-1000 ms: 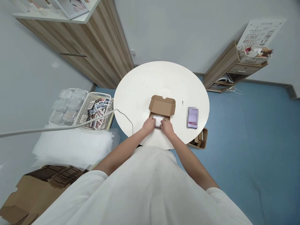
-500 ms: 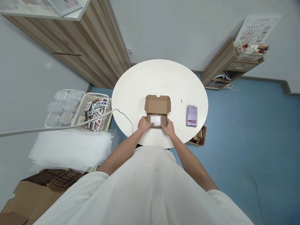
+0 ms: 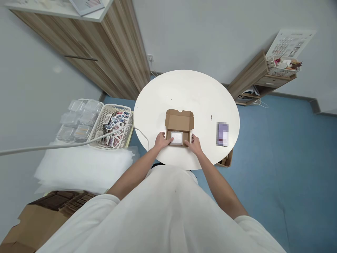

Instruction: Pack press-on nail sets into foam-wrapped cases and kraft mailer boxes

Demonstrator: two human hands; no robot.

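Observation:
A small brown cardboard box point(image 3: 179, 122) stands on the table with its lid folded up and back. Inside, towards the left, lies a flat white packet point(image 3: 176, 138). My left hand point(image 3: 161, 141) holds the box's left front corner, its thumb reaching in over the packet's edge and its fingers outside the wall. At the right front corner is my right hand point(image 3: 194, 144); its thumb lies by the inside of the front wall and its fingers are spread a little away from the side.
The round white table point(image 3: 189, 84) carries a pixelated purple item point(image 3: 222, 134) at right. Left of it are a basket of printed cards point(image 3: 116, 126), clear plastic boxes point(image 3: 76, 117) and a white sheet stack point(image 3: 84, 165). A white cable point(image 3: 52, 148) crosses from the left.
The view has shifted so the table sits further right. The box has slid slightly left on the table, and my right hand has loosened from its side.

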